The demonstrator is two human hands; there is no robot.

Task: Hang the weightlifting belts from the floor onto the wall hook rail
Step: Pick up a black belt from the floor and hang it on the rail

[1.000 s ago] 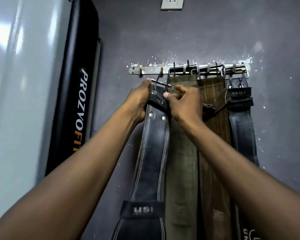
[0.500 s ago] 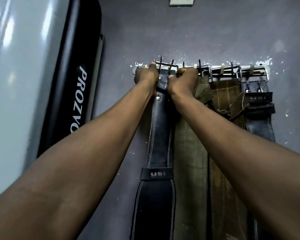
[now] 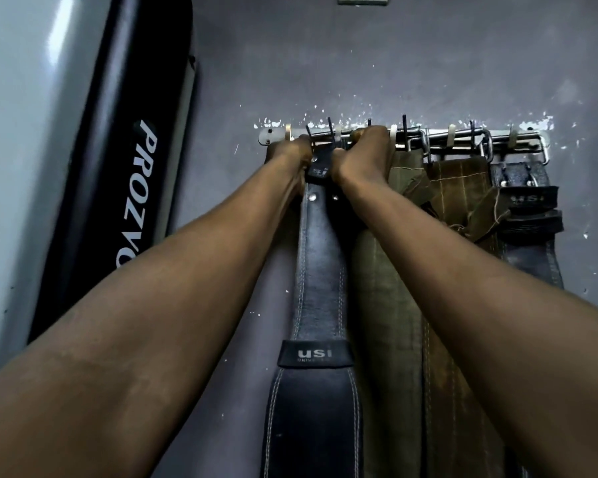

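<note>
The grey wall [image 3: 428,63] fills the view, and a black pad [image 3: 118,167] stands against it at 9 o'clock. Three belts hang from the rail [image 3: 463,138]: a green belt [image 3: 387,288], a brown belt [image 3: 460,188], and a dark belt [image 3: 525,243] out toward 3 o'clock. The black belt [image 3: 320,270] hangs at the rail's 9 o'clock end, its long axis running 12 to 6 and crossing the rail's 9-to-3 line. Both hands clamp its 12 o'clock end, the left hand [image 3: 289,153] on the 9 o'clock edge and the right hand [image 3: 363,150] on the 3 o'clock edge, equally near. The buckle [image 3: 320,141] sits between them at the rail. I cannot tell whether it has caught a hook [image 3: 339,132]. If not, it likely needs seating toward 6.
</note>
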